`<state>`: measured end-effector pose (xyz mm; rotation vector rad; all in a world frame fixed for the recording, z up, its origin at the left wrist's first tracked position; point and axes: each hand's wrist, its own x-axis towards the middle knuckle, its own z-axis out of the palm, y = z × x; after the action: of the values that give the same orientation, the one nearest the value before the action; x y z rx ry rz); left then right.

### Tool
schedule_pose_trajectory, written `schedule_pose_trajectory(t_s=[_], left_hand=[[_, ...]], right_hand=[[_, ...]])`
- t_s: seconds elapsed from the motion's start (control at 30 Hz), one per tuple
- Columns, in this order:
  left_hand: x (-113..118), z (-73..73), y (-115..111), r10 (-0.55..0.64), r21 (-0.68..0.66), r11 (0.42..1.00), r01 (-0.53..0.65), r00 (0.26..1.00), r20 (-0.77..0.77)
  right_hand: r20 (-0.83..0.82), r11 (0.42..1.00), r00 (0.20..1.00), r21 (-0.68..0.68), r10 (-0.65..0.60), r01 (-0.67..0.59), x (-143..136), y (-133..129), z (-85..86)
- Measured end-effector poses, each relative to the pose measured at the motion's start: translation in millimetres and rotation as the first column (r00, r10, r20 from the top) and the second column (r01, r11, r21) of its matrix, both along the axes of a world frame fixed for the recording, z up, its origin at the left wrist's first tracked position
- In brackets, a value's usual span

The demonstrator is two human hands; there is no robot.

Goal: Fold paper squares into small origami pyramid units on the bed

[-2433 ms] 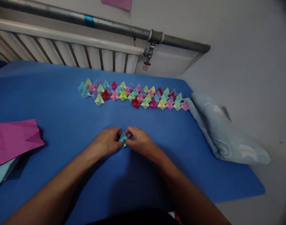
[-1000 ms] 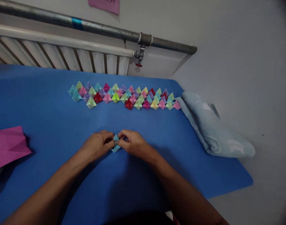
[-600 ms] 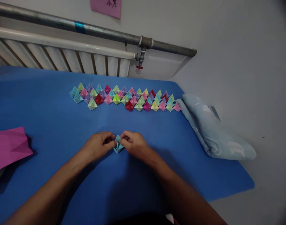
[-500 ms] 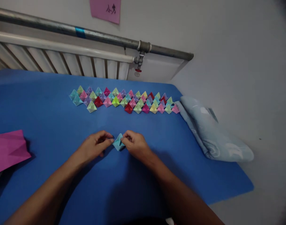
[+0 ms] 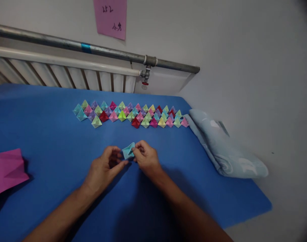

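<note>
Near the middle of the blue surface (image 5: 68,161), my right hand (image 5: 146,157) pinches the right side of a light-blue folded paper piece (image 5: 127,151). The piece has pointed corners and a hollow fold facing me. To its left, my left hand (image 5: 105,167) is open, with thumb and fingers apart around the paper's left corner. The thumb tip reaches just below the piece; whether it touches is unclear. Beyond both hands, several folded paper shapes (image 5: 122,116) in green, pink, red, purple and blue stand in close rows.
A pink paper sheet (image 5: 7,171) with creases lies at the left edge. On the right, a folded pale-blue blanket (image 5: 219,148) rests against the wall. Behind the surface run a white radiator (image 5: 68,75), a metal pipe (image 5: 113,53) and a red-handled valve (image 5: 145,83). A pink note (image 5: 110,20) hangs above.
My left thumb and fingers have spread and come off the paper's left corner. The light-blue piece has turned and tilted in my right hand. The camera view has tipped slightly upward.
</note>
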<state>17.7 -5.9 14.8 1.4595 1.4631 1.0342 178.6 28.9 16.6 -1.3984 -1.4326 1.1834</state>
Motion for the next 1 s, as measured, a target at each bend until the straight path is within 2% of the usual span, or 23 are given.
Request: schedule_pose_trajectory(t_s=[0.1, 0.23, 0.33, 0.47, 0.63, 0.73, 0.83, 0.93, 1.0], left_hand=[[-0.9, 1.8, 1.1, -0.020, 0.009, 1.000, 0.019, 0.997, 0.072], [-1.5, 4.1, 5.0, 0.002, -0.033, 0.999, 0.007, 0.967, 0.255], [1.1, 3.1, 5.9, 0.022, -0.058, 0.998, -0.003, 0.943, 0.333], [3.3, -0.7, 5.5, 0.076, -0.052, 0.997, -0.063, 0.947, 0.313], [-2.7, -1.3, 8.4, 0.129, -0.032, 0.992, -0.125, 0.958, 0.254], [-6.0, -2.2, 9.9, 0.096, -0.036, 0.995, -0.091, 0.978, 0.184], [-6.0, -6.3, 8.8, 0.033, -0.041, 0.999, -0.028, 0.994, 0.108], [-3.8, -11.5, 6.1, -0.037, -0.026, 0.999, 0.038, 0.999, 0.036], [-2.0, -14.1, 4.3, -0.078, -0.003, 0.997, 0.078, 0.997, -0.003]], right_hand=[[-0.052, 0.997, 0.999, -0.074, 0.005, -0.009, -3.1, -2.6, 3.2], [-0.124, 0.978, 0.992, -0.207, 0.012, -0.038, -8.6, -5.7, 5.2], [-0.176, 0.970, 0.984, -0.237, 0.013, -0.056, -13.2, -8.5, 6.5], [-0.190, 0.970, 0.982, -0.237, 0.010, -0.055, -18.8, -14.6, 9.0], [-0.200, 0.963, 0.977, -0.242, 0.068, -0.117, -16.7, -19.7, 10.5], [-0.217, 0.982, 0.976, -0.179, 0.020, -0.060, -9.1, -16.5, 12.0], [-0.179, 1.000, 0.984, -0.021, -0.012, 0.009, -3.6, -12.1, 13.3], [-0.006, 0.993, 0.999, 0.113, 0.032, -0.031, -3.7, -10.7, 10.6], [0.106, 0.986, 0.992, 0.144, 0.069, -0.084, -5.0, -10.9, 6.3]])
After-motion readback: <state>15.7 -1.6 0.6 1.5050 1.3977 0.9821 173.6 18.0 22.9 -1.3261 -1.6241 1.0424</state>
